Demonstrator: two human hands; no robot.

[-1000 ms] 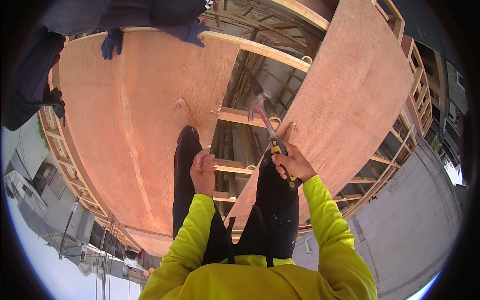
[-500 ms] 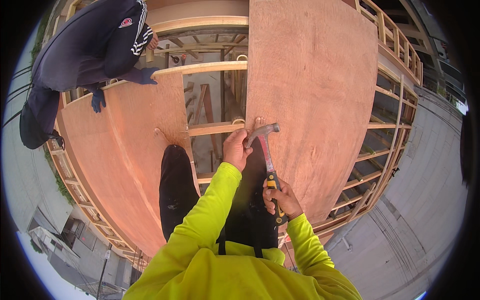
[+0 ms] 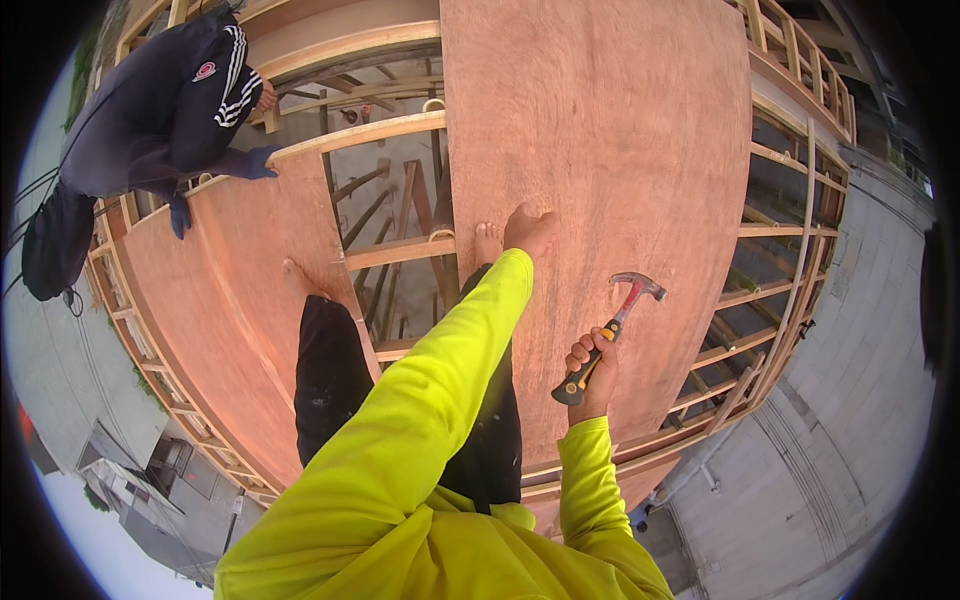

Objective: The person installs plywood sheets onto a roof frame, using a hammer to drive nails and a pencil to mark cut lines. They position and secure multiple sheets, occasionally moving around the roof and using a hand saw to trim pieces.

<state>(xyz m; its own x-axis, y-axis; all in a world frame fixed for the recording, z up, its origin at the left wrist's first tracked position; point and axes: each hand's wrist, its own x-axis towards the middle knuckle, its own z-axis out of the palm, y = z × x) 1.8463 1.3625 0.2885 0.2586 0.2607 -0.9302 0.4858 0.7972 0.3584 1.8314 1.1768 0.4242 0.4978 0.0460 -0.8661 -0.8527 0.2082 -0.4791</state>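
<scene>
My right hand [image 3: 598, 372] is closed round the black and yellow grip of a claw hammer [image 3: 630, 298], held raised over the plywood with its steel head pointing away from me. Reaching forward, my left hand [image 3: 530, 232] is over the left part of the large plywood sheet [image 3: 610, 130], beside my bare right foot [image 3: 488, 241]. Its fingers curl downward and are mostly hidden; whatever they hold, if anything, does not show. A second plywood sheet [image 3: 240, 260] lies to the left, under my other bare foot.
Between the sheets runs an open gap crossed by wooden joists [image 3: 400, 252], with timber props far below. A co-worker [image 3: 150, 110] in dark clothes and gloves crouches at the far left, hands at the left sheet's edge. Bare framing [image 3: 770, 290] borders the right side.
My left hand has let go of the hammer head and moved forward and right over the large sheet. My right hand has carried the hammer up and right. My view has shifted slightly right.
</scene>
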